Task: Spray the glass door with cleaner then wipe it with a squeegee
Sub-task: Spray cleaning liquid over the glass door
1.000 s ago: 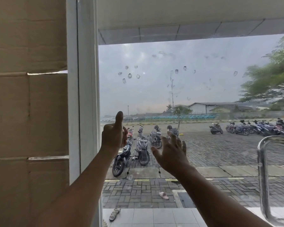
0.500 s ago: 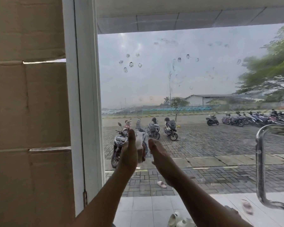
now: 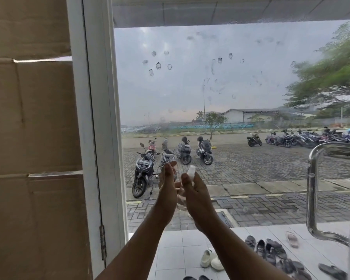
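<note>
The right hand (image 3: 195, 191) is curled round the top of a small clear spray bottle (image 3: 181, 200). The bottle's white cap (image 3: 191, 170) pokes up above the thumb. The left hand (image 3: 167, 183) is pushed up against the other side of the bottle, with its thumb pointing up. Its fingers are hidden behind it, so I cannot tell if they hold the bottle too. Both hands are close together, up in front of the low part of the glass door (image 3: 170, 98).

The glass has lots of finger marks (image 3: 158, 65) high up and small drops lower down. On the right, a shiny metal door handle (image 3: 311, 190) sticks out over the glass. On the left is the white door frame (image 3: 101, 118) with a hinge (image 3: 102, 242). Beside that are brown cardboard sheets (image 3: 32, 122). The two arms cover part of the lower glass. Outside, motorbikes (image 3: 142, 168) stand on the bricks. Shoes (image 3: 271, 252) lie on the white tiles (image 3: 180, 245) by the door.

Half a second ago the right hand was flat and open, a little way from the bottle, and only the left hand held it. Now the right hand has closed on it. The view has also tipped down, so more of the shoes show.
</note>
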